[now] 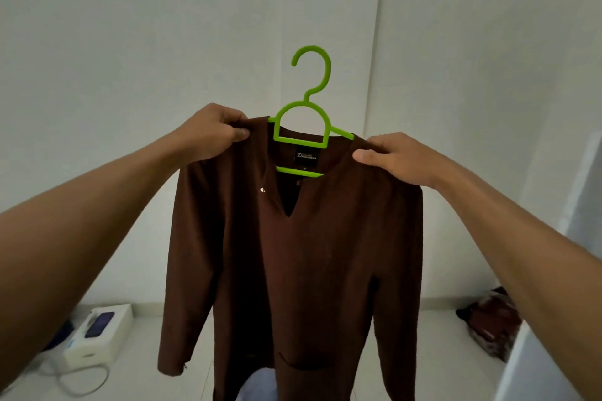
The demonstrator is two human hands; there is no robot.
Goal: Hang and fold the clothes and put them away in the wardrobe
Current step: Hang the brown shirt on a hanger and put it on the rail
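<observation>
A dark brown long-sleeved shirt [303, 254] with a V-notch neck hangs in front of me on a bright green plastic hanger [308, 114]. The hanger's hook points up and its arms run inside the shirt's shoulders. My left hand [216, 128] pinches the shirt's left shoulder over the hanger's end. Over on the other shoulder, my right hand [395, 158] grips the fabric the same way. Both arms are stretched out, holding the shirt up against the white wall. The shirt's hem runs below the frame.
A white box [107, 335] with a dark phone-like item and a cable lies on the floor at lower left. A reddish-brown bundle [492, 322] sits on the floor at right. A white panel edge [553, 352] rises at far right. Pale blue cloth [257, 384] shows below the shirt.
</observation>
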